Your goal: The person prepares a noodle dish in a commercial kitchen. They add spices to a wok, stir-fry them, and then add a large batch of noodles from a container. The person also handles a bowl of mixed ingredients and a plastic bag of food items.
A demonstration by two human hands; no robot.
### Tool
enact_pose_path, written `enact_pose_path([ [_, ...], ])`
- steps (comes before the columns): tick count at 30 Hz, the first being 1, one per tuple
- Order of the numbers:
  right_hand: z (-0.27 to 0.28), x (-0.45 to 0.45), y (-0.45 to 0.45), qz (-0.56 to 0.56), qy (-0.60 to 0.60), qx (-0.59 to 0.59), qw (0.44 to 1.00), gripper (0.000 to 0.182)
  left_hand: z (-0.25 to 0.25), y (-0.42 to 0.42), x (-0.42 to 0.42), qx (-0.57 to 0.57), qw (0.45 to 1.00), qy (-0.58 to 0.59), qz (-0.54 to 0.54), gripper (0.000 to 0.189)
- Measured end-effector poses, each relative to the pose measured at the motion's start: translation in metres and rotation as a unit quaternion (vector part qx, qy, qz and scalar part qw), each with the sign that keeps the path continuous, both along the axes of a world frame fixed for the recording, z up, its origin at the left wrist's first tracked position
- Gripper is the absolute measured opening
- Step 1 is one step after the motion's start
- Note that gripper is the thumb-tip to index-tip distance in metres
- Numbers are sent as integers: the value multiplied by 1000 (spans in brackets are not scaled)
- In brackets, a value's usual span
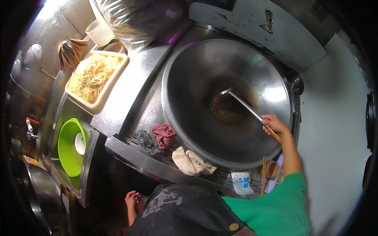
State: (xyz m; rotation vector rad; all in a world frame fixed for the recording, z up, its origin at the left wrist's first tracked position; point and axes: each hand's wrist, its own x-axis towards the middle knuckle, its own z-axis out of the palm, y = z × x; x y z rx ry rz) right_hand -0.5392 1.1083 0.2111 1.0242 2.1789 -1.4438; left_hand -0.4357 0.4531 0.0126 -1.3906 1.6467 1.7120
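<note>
My right hand (274, 124) grips the wooden handle of a long metal ladle (245, 103) over the right side of a very large steel wok (192, 88). The ladle's head rests in a little brownish liquid (226, 113) at the wok's bottom. Low beside the apron, my left hand (133, 200) hangs with loosely curled fingers and nothing seen in it. A cream cloth (192, 162), a maroon cloth (163, 135) and a steel-wool scrubber (146, 142) lie along the wok's near left rim.
Pale shredded food fills a cream plastic basket (116, 79) on the left. A green basin (63, 153) sits in a sink below it. Near the wok's front lie a white printed packet (242, 183) and chopsticks (263, 174). A large plastic bag (130, 26) stands at the back.
</note>
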Motion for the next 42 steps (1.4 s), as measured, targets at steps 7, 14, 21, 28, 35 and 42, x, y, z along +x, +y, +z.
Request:
enact_pose_path([
  [7,49,45,-11,55,-68,22,996,30,-29,-4,13,57,998,21,-19,15],
  [14,15,53,-19,25,-36,0,999,32,-14,1,6,20,999,27,-26,17],
  [21,-75,8,-44,-123,135,-72,980,27,-24,-11,30,30,999,3,18,18],
  [28,-135,-38,-67,-182,206,-127,953,18,-13,-14,39,3,998,25,49,18],
  [35,-148,-40,-91,-230,197,-96,948,13,-12,-9,44,-75,994,82,-11,8],
  [42,-162,-29,-99,-262,202,-106,938,16,-12,-12,32,-226,956,102,-158,9],
])
